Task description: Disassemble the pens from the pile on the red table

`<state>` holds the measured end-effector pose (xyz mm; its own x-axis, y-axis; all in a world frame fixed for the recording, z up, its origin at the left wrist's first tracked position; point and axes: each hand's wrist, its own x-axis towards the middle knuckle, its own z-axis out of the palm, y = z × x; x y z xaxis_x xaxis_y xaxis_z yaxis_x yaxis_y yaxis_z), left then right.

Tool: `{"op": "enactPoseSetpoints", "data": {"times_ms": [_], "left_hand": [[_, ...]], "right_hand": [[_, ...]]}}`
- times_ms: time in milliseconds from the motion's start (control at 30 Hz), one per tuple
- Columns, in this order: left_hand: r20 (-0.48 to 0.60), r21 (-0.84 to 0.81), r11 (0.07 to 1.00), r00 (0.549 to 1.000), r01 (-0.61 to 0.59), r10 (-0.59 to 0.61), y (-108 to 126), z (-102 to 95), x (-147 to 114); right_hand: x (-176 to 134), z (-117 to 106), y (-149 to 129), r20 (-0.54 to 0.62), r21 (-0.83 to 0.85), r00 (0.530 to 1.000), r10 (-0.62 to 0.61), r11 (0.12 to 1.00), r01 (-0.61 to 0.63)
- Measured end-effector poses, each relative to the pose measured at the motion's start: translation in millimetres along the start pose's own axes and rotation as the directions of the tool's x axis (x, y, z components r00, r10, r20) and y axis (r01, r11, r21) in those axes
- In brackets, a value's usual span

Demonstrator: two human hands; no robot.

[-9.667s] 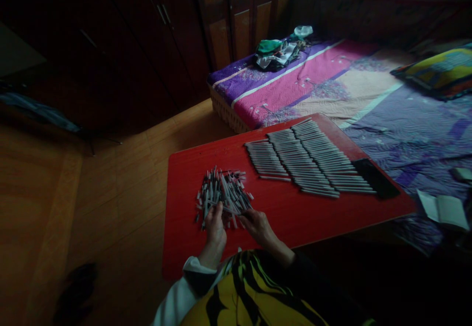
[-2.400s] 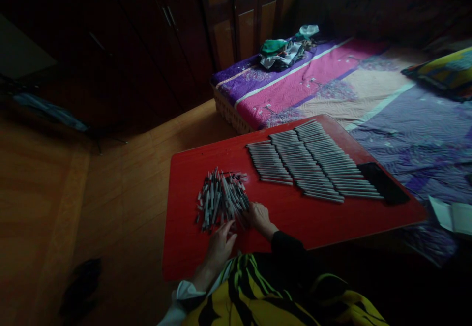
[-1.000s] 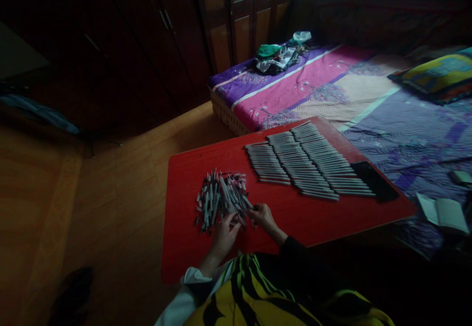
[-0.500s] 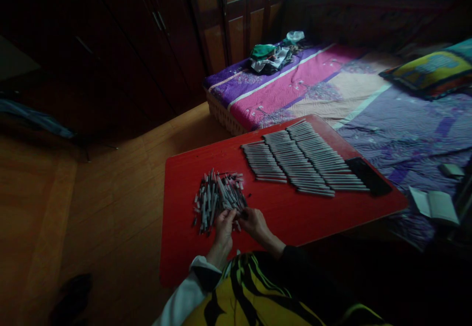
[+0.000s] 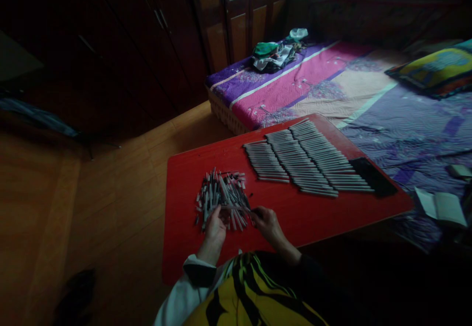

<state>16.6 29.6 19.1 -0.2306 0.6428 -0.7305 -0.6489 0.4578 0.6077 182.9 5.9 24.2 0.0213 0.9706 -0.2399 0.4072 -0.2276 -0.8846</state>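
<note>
On the red table (image 5: 184, 183) lies a loose pile of pen parts (image 5: 210, 193), pale barrels mixed with dark and small pieces. Just over the pile's near edge, my left hand (image 5: 217, 225) is closed on the end of a slim pale pen (image 5: 236, 208). My right hand (image 5: 268, 223) pinches a dark part at the pen's other end, to the right. Whether the two parts are joined cannot be made out in this dim light. Beyond my right hand, pens (image 5: 298, 161) lie in three neat columns.
A dark flat item (image 5: 376, 176) rests beside the pen columns at the table's right. Past the table stands a bed (image 5: 295, 87) with a pile of clothes (image 5: 271, 55) and a cushion (image 5: 437, 70). An open notebook (image 5: 440, 205) lies at right.
My hands were close together over the pile. Now they are farther apart, the left shifted left and the right shifted right, with the pale pen visible between them.
</note>
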Motion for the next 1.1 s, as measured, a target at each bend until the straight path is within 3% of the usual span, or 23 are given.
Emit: {"op": "enactPoseSetpoints", "data": {"times_ms": [167,300,733,1100], "left_hand": [[-0.014,-0.045,0.998,0.999,-0.035,0.035,17,-6.3,7],[-0.016,-0.070,0.996,0.998,-0.063,0.062,24,-8.3,8],[-0.021,-0.075,0.991,0.994,-0.109,0.108,27,-12.9,12],[0.005,0.023,0.988,0.988,-0.153,0.153,26,-9.8,5]], "right_hand": [[-12,-15,5,-0.052,-0.265,0.998,-0.045,0.964,0.029],[-20,-17,11,-0.024,-0.360,0.999,-0.045,0.932,0.034],[-21,-18,5,0.045,-0.473,0.999,0.013,0.881,0.010],[-21,-19,3,0.075,-0.525,0.997,0.007,0.850,0.034]]}}
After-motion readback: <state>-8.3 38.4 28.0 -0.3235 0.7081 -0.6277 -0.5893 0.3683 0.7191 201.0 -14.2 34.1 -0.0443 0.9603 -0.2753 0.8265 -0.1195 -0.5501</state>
